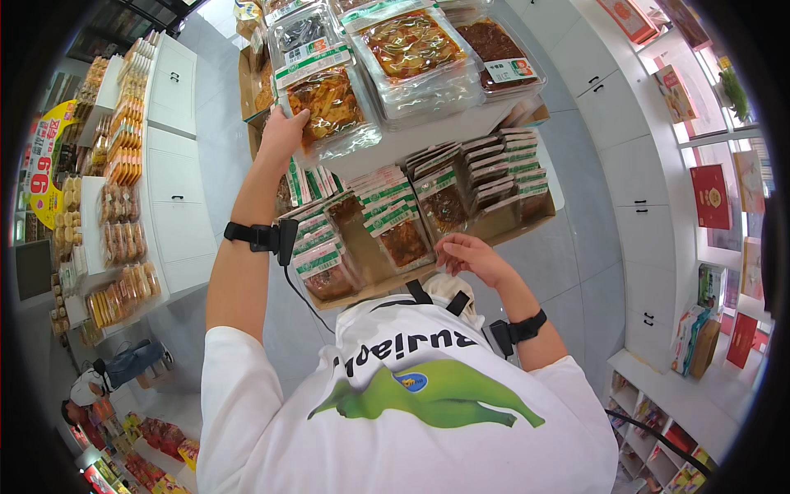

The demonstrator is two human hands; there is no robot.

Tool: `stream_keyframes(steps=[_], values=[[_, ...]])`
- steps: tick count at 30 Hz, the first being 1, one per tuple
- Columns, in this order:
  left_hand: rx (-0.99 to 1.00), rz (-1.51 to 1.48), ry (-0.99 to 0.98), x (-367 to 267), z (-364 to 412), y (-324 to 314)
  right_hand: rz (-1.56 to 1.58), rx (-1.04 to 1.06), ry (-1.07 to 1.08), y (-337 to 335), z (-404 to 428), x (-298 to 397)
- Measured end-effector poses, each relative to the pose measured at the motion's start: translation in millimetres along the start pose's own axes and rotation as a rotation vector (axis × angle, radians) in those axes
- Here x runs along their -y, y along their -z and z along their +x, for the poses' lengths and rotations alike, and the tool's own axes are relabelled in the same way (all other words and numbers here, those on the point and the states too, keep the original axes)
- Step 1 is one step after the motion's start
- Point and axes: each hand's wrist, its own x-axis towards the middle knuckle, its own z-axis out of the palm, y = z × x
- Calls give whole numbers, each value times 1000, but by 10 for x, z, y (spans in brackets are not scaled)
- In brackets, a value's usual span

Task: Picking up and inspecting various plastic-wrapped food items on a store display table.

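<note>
My left hand (285, 133) grips the left edge of a clear vacuum-packed food packet (327, 105) with a green and white label strip, its thumb over the front. Beside it, farther right, lies a stack of similar packets (413, 46), and beyond that a clear pack of dark red food (497, 46). My right hand (466, 253) hovers near the front edge of a cardboard box (370, 287), fingers loosely curled, with nothing visible in it. Rows of labelled packets (401, 238) stand upright in that box, close to my right hand.
White cabinets (179, 167) with shelves of packaged snacks line the left. More white cabinets (642, 173) stand right, with red boxes (710, 194) beyond. Grey floor tiles (580, 247) show between. Another person (92, 386) is at the far lower left. A cable hangs from my left wrist strap.
</note>
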Motion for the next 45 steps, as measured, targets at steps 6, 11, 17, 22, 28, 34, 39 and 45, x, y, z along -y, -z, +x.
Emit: stream_keyframes(steps=[6, 11, 17, 22, 28, 34, 39, 45], values=[[-28, -58, 1, 103, 73, 44, -64, -19, -20, 82, 196, -33], [-73, 20, -8, -271, -422, 33, -266, -129, -58, 322, 767, -362], [-128, -124, 96, 170, -1222, 347, -1051, -241, 192, 238, 1635, -614], [-112, -141, 233, 664, -2036, 481, -1474, -258, 397, 192, 2213, -788], [-162, -116, 447, 1115, -2787, 495, -1714, -374, 469, 232, 2518, -839], [-93, -108, 524, 1522, -3232, 528, -1887, -466, 381, 237, 2534, -902], [4, -87, 547, 1829, -3384, 558, -1764, -357, 319, 184, 2168, -824], [179, 102, 434, 2169, -3538, 464, -1322, -173, 356, -229, 1168, -671]])
